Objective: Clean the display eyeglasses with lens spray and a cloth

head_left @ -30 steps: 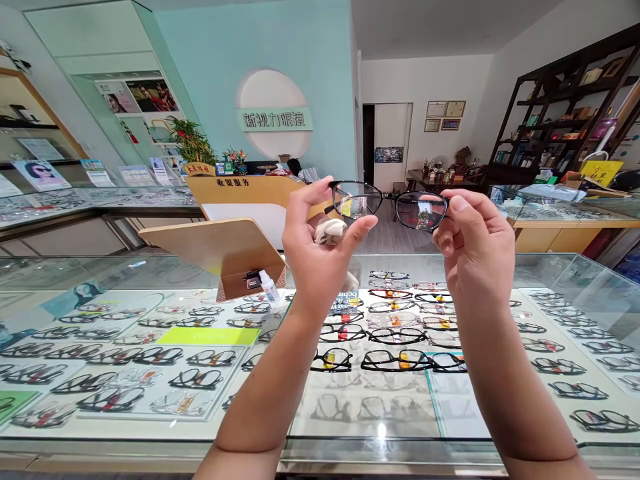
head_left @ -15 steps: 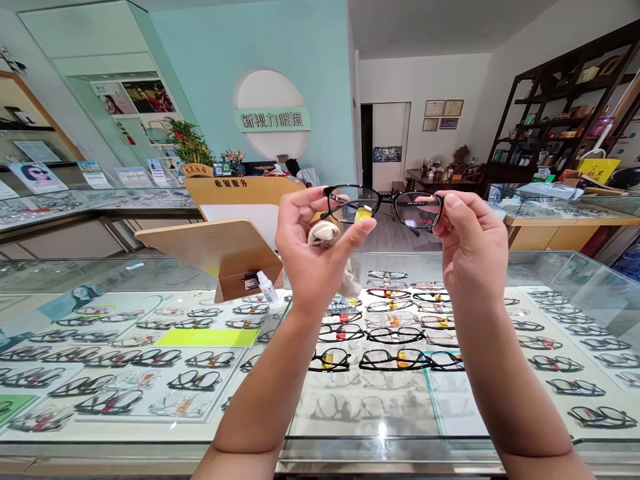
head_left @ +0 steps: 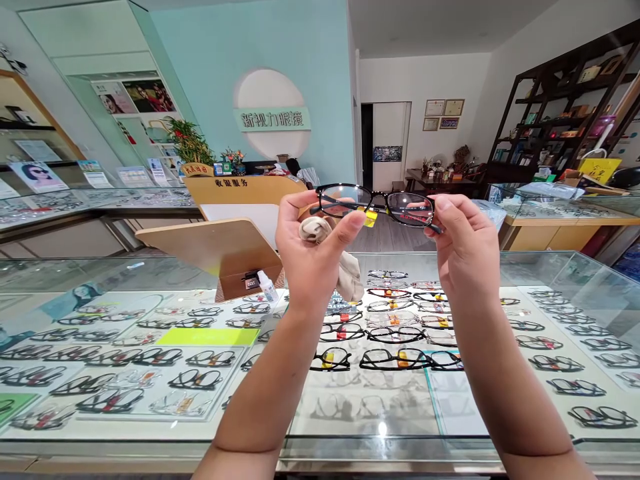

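A pair of black-framed eyeglasses point(head_left: 379, 194) is held up above the glass display case, lenses toward me, with a yellow tag point(head_left: 371, 218) by the left lens. My left hand point(head_left: 313, 257) is closed; its fingers grip the left end of the frame, the thumb near the lower rim. A beige cloth point(head_left: 349, 277) is bunched in the same palm and hangs out below it. My right hand point(head_left: 465, 237) pinches the right end of the frame between thumb and fingers. The temple arms are partly hidden behind the lenses and hands.
Below lies the glass display case point(head_left: 350, 448) with several rows of eyeglasses inside. On its top stand a small white spray bottle point(head_left: 267, 287) and a tilted wooden board point(head_left: 215, 250). Beyond are a cashier counter point(head_left: 250, 193) and another glass case point(head_left: 560, 207) at right.
The eyeglasses have tilted, the right side now lower, and shifted slightly left. My right hand has moved a little left with them. More of the beige cloth shows below my left hand.
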`<state>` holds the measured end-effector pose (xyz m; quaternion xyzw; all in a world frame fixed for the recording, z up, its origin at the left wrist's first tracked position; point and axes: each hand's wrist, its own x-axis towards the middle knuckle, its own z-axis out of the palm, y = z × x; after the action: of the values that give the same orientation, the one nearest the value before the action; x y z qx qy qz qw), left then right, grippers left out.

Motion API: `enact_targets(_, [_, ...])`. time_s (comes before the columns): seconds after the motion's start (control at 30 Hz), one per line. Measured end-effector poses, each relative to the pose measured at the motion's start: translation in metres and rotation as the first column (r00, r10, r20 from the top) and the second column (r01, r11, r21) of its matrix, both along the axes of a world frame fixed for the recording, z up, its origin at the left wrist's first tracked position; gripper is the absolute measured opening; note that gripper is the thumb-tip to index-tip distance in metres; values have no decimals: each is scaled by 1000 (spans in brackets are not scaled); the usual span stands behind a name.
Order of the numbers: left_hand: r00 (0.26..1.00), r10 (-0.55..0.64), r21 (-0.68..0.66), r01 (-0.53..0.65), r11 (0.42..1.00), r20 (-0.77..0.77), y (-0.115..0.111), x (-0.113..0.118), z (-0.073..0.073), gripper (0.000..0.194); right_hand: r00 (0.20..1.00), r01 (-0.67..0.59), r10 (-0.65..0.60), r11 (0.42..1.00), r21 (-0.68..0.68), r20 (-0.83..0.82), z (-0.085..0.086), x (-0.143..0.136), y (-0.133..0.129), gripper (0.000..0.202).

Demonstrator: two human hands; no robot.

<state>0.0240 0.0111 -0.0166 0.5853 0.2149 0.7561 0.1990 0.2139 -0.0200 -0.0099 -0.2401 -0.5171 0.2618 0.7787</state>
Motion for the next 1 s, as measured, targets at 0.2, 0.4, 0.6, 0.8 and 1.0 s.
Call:
enact_targets(0.2, [957, -263, -192, 282, 940, 122, 2, -5, 7, 70, 999, -9, 6, 997, 83, 43, 1, -3, -7, 19])
enact_targets(0.4, [805, -554, -342, 591, 730, 210, -5, -3, 14, 64, 965, 29, -80, 979, 199, 250, -3, -3, -2, 20])
enact_targets(0.6, [595, -728, -511, 767, 388, 340, -5, -1, 17, 65, 796, 119, -340, 899, 421, 501, 1, -8, -13, 18])
enact_targets(0.8, [586, -767, -569, 735, 369, 259, -7, 2, 13, 61, 760, 123, -420, 842, 526, 495, 1, -6, -15, 20])
enact_targets(1.0, [620, -784, -588, 633, 503, -3, 0, -2, 5, 67, 800, 172, -388, 879, 445, 458, -1, -6, -19, 9])
